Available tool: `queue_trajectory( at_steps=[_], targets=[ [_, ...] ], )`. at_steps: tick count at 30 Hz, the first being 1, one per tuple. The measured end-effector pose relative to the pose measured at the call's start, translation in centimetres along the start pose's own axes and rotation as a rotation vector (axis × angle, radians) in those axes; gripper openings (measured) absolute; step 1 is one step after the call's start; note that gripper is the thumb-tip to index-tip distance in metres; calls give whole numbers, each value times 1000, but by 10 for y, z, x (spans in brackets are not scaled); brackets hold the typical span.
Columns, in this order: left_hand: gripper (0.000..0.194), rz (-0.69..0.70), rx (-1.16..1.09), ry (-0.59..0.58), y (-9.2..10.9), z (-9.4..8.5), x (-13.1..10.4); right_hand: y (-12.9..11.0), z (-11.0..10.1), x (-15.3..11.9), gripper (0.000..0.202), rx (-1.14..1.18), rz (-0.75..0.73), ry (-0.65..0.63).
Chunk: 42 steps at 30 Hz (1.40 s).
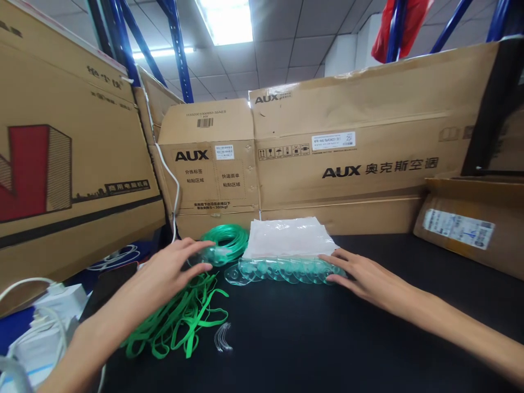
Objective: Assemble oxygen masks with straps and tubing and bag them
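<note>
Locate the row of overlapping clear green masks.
In the head view, the row of masks lies just right of centre on the black tabletop, directly in front of the white plastic packets, its right end at the right hand.

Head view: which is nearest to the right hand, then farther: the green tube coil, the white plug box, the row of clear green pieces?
1. Row of clear green pieces, right at the right hand.
2. Green tube coil, farther left.
3. White plug box, far left.

Right grip [365, 275] at translucent cups [282, 269]
</note>
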<state>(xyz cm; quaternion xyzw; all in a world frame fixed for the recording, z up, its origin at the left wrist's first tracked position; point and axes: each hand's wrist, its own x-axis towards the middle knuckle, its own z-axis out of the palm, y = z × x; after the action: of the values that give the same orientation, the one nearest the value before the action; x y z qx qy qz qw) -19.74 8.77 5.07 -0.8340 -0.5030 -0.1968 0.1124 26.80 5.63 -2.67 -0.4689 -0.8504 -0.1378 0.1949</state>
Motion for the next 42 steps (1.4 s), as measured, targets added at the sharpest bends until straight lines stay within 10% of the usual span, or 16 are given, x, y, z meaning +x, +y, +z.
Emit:
queue_trajectory(
  at_steps=[11,22,42],
  targets=[
    [61,160,-324,-301,124,45,-15,-52,-25,-2,51,57,34,23],
    [66,-44,-104,-187,66,41,-69,-121,-9,-4,59,164,-42,-114],
    [39,105,-245,-304,80,49,-59,-132,-25,-15,36,288,43,-98]
  ],
)
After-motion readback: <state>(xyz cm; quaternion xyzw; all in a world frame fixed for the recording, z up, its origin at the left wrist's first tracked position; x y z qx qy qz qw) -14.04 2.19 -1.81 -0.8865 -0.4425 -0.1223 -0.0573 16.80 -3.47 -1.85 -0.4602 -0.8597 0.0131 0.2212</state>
